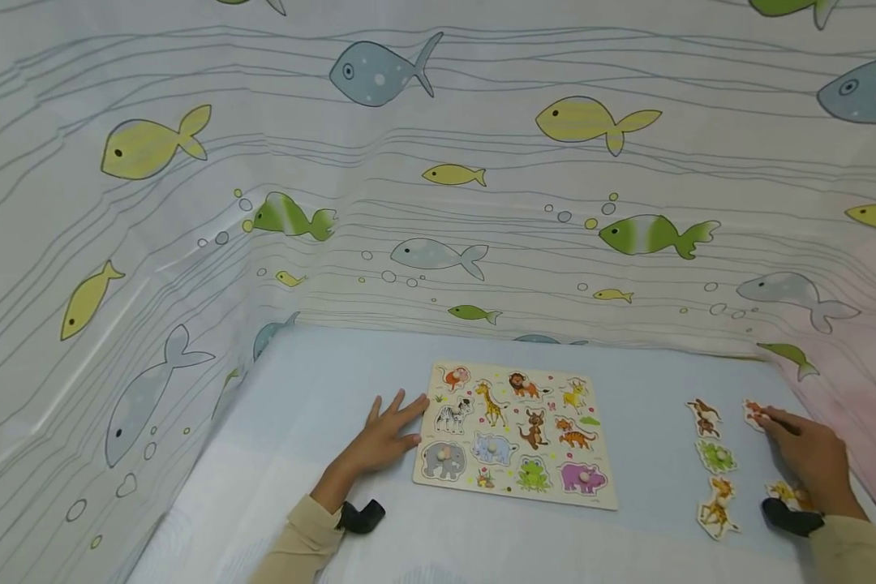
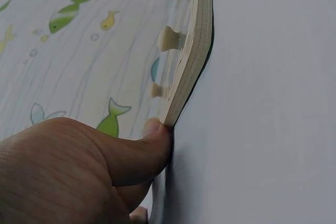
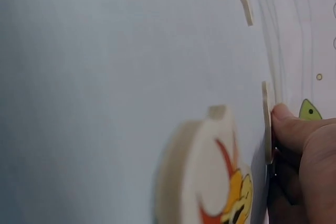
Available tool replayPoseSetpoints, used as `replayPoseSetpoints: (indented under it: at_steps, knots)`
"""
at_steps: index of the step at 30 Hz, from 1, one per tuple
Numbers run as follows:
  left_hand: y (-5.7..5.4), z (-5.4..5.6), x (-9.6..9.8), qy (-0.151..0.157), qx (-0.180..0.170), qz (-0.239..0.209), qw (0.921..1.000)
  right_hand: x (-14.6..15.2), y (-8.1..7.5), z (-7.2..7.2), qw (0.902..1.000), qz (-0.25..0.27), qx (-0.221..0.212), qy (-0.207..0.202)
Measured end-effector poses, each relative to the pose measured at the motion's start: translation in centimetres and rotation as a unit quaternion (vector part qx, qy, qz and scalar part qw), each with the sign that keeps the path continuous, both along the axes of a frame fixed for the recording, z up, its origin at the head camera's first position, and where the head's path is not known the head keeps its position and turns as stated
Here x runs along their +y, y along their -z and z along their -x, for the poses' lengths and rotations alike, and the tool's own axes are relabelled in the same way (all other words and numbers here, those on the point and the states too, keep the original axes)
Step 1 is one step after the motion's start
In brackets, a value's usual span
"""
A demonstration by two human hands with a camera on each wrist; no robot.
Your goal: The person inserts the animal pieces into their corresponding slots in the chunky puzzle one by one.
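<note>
In the head view, my left hand lies with fingers spread at the left edge of a wooden animal puzzle board. Its thumb touches the board's edge, as the left wrist view shows. Knobs stand on several animals there, including the elephant, the blue animal and the purple hippo. Far to the right, my right hand pinches a small orange animal piece close to the tabletop. Under that wrist, a yellow and orange piece is partly hidden.
Left of the right hand, a column of loose pieces holds a brown animal, a green one and a giraffe-like one. Fish-patterned sheeting rises behind and beside the pale table. Black straps circle both wrists.
</note>
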State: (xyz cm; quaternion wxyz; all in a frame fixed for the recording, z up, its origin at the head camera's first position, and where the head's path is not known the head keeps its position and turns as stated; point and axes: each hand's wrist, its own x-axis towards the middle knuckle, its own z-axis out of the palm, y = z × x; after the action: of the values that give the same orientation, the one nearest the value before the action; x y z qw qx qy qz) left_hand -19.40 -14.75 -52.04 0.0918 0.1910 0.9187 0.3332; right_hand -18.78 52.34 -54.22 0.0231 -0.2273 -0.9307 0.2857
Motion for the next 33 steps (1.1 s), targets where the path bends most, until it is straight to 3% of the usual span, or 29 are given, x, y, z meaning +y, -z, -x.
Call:
replayPoseSetpoints:
  at_steps: [12,16,22,33]
  knots:
    - [0.1,0.0,0.1,-0.007,0.0,0.006,1.0,-0.7,-1.1,-0.2,0.9995,-0.007,0.026,-0.017]
    - [-0.1,-0.1,0.1,-0.008,-0.003,0.003,1.0,-1.6,-1.6,0.0,0.9972,-0.028,0.05,-0.048]
    - [-0.2,-0.1,0.3,-0.01,-0.005,0.003,0.9999,-3.7,-3.6,0.0,0.9855,-0.078,0.102,-0.11]
    - [-0.3,-0.1,0.2,-0.007,0.0,0.01,0.9999,-8.0,-6.7,-0.4,0.9821,-0.062,0.113,-0.138]
